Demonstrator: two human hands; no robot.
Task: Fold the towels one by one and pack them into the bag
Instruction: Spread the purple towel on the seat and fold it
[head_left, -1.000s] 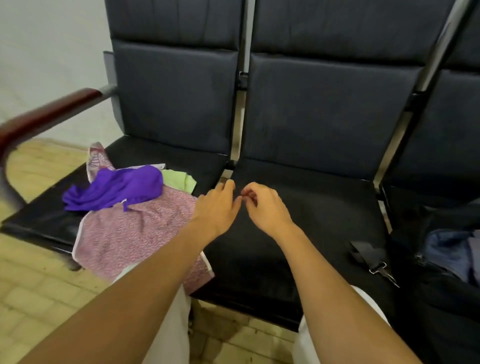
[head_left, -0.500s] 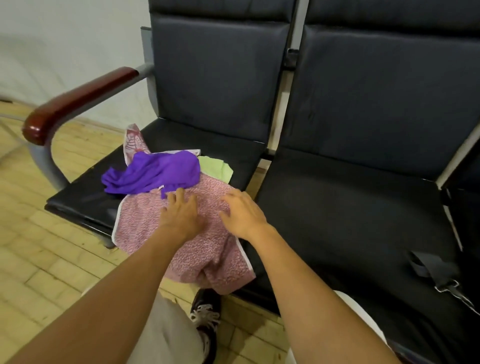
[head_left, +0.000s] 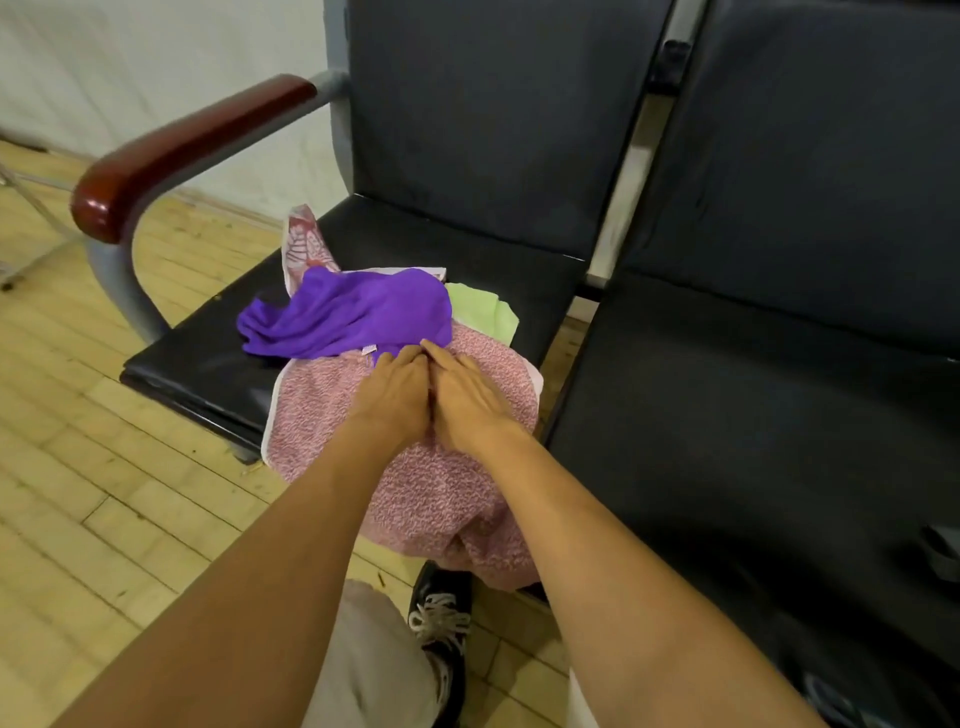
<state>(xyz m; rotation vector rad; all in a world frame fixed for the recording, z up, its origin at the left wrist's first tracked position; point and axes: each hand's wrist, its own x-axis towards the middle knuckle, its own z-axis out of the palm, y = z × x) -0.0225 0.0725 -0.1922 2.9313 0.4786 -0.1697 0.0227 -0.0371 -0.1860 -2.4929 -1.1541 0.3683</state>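
A pile of towels lies on the left black seat (head_left: 208, 358). A pink speckled towel (head_left: 441, 499) hangs over the seat's front edge. On top of it sits a crumpled purple towel (head_left: 353, 317), with a light green towel (head_left: 480, 312) and a red-and-white patterned towel (head_left: 301, 249) behind. My left hand (head_left: 395, 395) and my right hand (head_left: 467, 395) rest side by side on the pink towel, fingers straight, their tips at the purple towel's near edge. The bag is out of view.
A wooden armrest (head_left: 192, 150) on a grey metal frame stands left of the pile. A second black seat (head_left: 753, 441) is on the right, with a strap buckle (head_left: 943, 551) at its edge. My shoe (head_left: 441, 623) is on the yellow tiled floor below.
The view has swung left from the middle seat to the towel pile. Both hands moved left and forward onto the pink towel, up to the purple towel's edge.
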